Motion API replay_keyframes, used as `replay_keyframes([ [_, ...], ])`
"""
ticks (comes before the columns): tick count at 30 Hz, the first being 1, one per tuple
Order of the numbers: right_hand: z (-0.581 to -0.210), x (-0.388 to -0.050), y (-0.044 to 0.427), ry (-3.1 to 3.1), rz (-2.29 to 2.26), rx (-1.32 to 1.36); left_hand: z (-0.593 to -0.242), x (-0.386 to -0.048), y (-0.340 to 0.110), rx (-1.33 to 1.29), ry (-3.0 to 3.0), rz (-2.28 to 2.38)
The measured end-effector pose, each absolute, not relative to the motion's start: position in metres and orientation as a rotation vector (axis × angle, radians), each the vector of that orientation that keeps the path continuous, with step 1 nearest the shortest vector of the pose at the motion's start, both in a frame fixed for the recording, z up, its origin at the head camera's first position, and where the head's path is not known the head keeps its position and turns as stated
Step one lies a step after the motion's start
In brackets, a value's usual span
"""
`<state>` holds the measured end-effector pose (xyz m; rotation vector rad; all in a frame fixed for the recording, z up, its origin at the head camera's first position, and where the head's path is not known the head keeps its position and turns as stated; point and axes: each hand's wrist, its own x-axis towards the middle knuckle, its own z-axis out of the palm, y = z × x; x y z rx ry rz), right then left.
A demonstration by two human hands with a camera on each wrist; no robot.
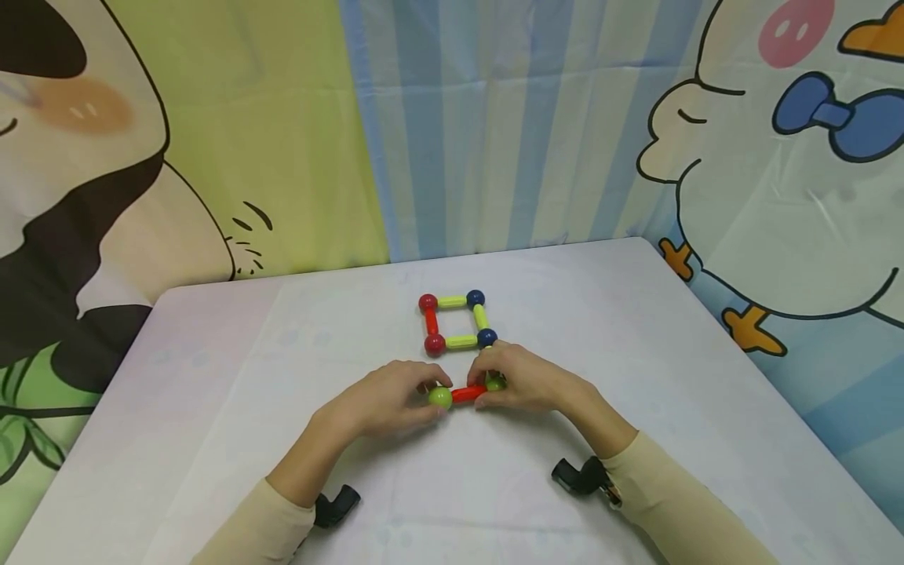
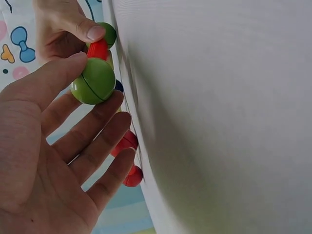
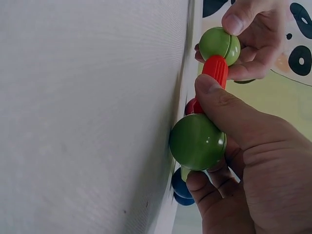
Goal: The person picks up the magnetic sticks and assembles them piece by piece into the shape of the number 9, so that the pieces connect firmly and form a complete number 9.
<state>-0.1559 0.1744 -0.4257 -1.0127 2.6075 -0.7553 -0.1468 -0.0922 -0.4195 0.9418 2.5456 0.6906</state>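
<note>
A red rod (image 1: 468, 394) joins two green balls above the near part of the table. My left hand (image 1: 395, 399) pinches the left green ball (image 1: 440, 397) between thumb and fingers. With its thumb on the rod and its fingers curled behind, my right hand (image 3: 263, 156) grips the rod beside the right green ball (image 3: 197, 141). Just beyond the hands lies a square of rods and balls: two red balls (image 1: 434, 344) at left, two blue balls (image 1: 475, 298) at right, a red rod (image 1: 431, 321) and yellow-green rods (image 1: 452, 301) between them. My right fingers partly cover the near blue corner.
A white cloth covers the table (image 1: 282, 439). Behind it hangs a curtain (image 1: 494, 141) with stripes and cartoon animals. Black wrist cameras (image 1: 337, 506) sit under both forearms, close to the tabletop.
</note>
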Motion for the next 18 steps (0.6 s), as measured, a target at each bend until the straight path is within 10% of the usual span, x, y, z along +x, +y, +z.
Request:
replay_keyframes([
  [18,-0.4229,-0.152,0.1769,2.561,-0.815,-1.04,-0.4274,-0.1413,-0.0996,0.934,2.554,0.739],
])
